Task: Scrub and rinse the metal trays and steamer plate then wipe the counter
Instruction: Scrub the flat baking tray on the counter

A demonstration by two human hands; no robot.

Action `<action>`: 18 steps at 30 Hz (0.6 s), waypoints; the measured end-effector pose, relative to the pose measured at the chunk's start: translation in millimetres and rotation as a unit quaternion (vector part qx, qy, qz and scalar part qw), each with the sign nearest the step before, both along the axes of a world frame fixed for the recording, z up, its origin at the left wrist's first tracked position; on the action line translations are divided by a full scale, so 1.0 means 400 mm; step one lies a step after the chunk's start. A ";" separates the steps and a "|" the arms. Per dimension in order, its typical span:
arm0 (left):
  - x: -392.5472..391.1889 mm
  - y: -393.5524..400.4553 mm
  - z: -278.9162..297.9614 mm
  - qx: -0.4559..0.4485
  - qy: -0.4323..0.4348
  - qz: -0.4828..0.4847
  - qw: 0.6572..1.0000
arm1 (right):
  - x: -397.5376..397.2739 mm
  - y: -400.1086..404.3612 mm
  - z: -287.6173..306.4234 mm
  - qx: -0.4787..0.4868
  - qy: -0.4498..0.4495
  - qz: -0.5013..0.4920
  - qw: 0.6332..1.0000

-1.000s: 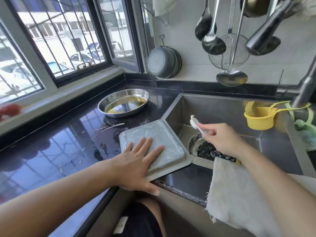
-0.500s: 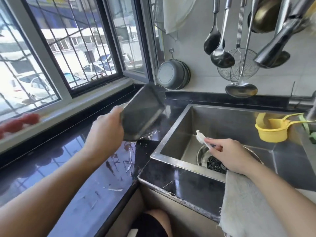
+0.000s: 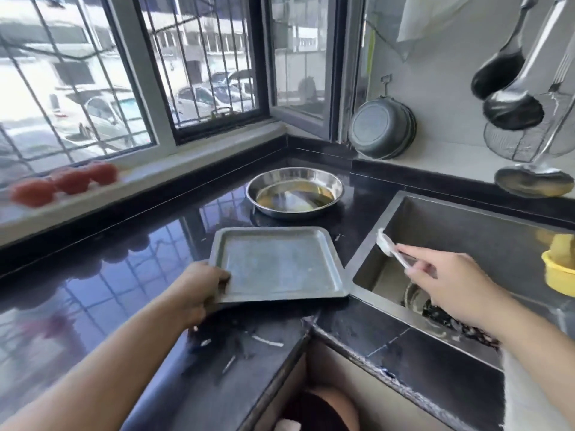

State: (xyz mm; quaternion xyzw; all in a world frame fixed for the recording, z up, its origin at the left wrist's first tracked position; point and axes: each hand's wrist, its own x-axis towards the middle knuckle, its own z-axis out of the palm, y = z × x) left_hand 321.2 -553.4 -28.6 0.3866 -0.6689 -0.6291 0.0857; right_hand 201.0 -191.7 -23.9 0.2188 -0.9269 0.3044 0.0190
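left hand point(image 3: 199, 289): grips near-left corner of square tray point(image 3: 277, 264), face up
tray: on black table point(image 3: 93, 306), beside sink point(image 3: 451, 244)
right hand point(image 3: 448, 284): pinches small white brush point(image 3: 390, 248) over sink
round tray point(image 3: 295, 191): behind, on table, liquid inside

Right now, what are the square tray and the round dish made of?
Square tray: looks like dull grey metal, maybe aluminium, with a matte, scuffed face. Round dish: likely stainless steel, since its mirror-bright rim reflects light. Counter: glossy black stone, reflecting the window.
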 end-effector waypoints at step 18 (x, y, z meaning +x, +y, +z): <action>0.034 -0.149 -0.088 -0.528 -0.127 -0.213 0.812 | -0.102 -0.757 0.018 0.216 0.052 0.229 0.948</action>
